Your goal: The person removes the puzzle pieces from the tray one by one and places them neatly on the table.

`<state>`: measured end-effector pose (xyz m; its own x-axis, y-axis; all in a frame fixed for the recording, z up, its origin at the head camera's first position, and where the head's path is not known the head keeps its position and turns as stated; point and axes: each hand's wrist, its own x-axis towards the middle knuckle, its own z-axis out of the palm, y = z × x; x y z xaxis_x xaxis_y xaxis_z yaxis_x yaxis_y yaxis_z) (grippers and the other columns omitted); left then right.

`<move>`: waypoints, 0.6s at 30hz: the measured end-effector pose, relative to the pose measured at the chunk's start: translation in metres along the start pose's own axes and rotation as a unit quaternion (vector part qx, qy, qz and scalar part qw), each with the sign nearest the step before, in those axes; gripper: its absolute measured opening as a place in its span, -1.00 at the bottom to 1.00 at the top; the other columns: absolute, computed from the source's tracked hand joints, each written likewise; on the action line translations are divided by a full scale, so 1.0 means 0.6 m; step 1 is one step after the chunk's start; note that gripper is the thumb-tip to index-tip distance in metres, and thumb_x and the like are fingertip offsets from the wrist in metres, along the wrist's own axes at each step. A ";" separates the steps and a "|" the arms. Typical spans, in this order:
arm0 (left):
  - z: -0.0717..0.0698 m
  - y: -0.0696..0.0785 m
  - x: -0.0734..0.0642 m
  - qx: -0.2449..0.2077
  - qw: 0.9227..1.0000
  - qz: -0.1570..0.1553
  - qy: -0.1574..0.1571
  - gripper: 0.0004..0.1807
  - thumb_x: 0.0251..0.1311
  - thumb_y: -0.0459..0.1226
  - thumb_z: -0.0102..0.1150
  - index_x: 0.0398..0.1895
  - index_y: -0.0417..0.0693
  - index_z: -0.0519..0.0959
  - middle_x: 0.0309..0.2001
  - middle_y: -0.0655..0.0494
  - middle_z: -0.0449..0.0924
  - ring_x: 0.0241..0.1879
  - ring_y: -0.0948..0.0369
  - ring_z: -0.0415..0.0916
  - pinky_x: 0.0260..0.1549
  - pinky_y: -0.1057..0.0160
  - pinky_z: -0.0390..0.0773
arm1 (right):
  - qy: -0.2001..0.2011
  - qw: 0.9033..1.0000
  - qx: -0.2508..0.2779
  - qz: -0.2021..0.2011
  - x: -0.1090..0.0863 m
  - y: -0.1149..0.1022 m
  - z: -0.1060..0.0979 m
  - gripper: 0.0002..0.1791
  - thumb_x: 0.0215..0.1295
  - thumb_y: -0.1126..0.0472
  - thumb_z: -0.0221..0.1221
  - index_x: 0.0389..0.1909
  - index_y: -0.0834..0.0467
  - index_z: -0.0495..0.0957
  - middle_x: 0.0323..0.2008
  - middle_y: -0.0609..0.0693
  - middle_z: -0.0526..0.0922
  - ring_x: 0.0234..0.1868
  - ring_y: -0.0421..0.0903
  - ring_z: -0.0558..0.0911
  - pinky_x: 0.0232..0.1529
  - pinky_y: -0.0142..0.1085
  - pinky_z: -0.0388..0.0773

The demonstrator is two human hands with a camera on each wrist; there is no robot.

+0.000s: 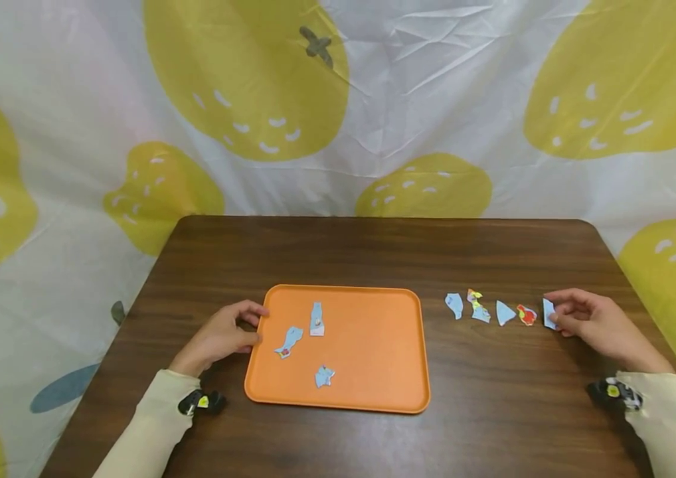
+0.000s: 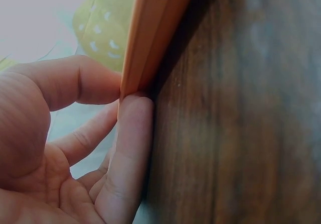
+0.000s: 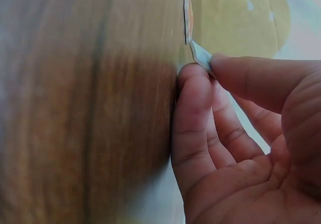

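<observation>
At the left edge of the orange tray [image 1: 374, 345], my left hand [image 1: 222, 335] pinches the rim between thumb and fingers; the left wrist view shows the tray's side [image 2: 155, 33] close up. My right hand [image 1: 595, 325] holds a narrow light-blue puzzle piece [image 1: 548, 313] at the right end of a row. In the right wrist view this piece [image 3: 202, 58] tilts up from the table between thumb and fingertip. On the tray lie a tall blue piece [image 1: 317, 320], a wavy blue piece with a red spot [image 1: 290, 340] and a small jagged blue piece [image 1: 324, 376].
Left of the held piece, a red piece [image 1: 526, 315], a triangular blue piece [image 1: 505, 313], a yellow-and-blue piece [image 1: 478, 307] and a rounded blue piece [image 1: 454, 305] lie in a row on the brown wooden table [image 1: 481, 385]. A fruit-patterned cloth [image 1: 433, 86] hangs behind.
</observation>
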<state>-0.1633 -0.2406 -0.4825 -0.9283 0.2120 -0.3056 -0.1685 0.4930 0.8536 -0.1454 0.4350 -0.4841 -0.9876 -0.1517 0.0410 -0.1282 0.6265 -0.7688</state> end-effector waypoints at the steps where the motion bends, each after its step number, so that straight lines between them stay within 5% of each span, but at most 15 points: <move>1: 0.001 -0.001 0.000 0.000 1.000 0.000 0.001 -0.53 0.20 -0.40 0.41 0.21 -0.05 0.62 0.04 -0.14 0.52 -0.15 0.07 0.59 -0.26 0.14 0.74 | -0.001 1.000 -0.003 0.003 0.001 0.001 0.000 -0.59 0.42 0.43 0.28 0.23 0.45 0.49 -0.35 0.02 0.72 -0.41 -0.24 0.71 -0.40 -0.37 0.68; 18: 0.002 -0.001 -0.001 0.000 1.000 0.005 0.002 -0.52 0.19 -0.40 0.41 0.21 -0.06 0.62 0.05 -0.14 0.52 -0.15 0.08 0.59 -0.27 0.13 0.74 | -0.009 0.997 -0.056 0.052 0.011 -0.002 -0.002 -0.59 0.44 0.31 0.31 0.21 0.45 0.57 -0.29 -0.01 0.71 -0.39 -0.33 0.64 -0.38 -0.39 0.66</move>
<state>-0.1626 -0.2401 -0.4833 -0.9313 0.2130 -0.2955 -0.1595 0.4908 0.8565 -0.1518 0.4341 -0.4823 -0.9944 -0.0944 -0.0479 -0.0351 0.7209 -0.6921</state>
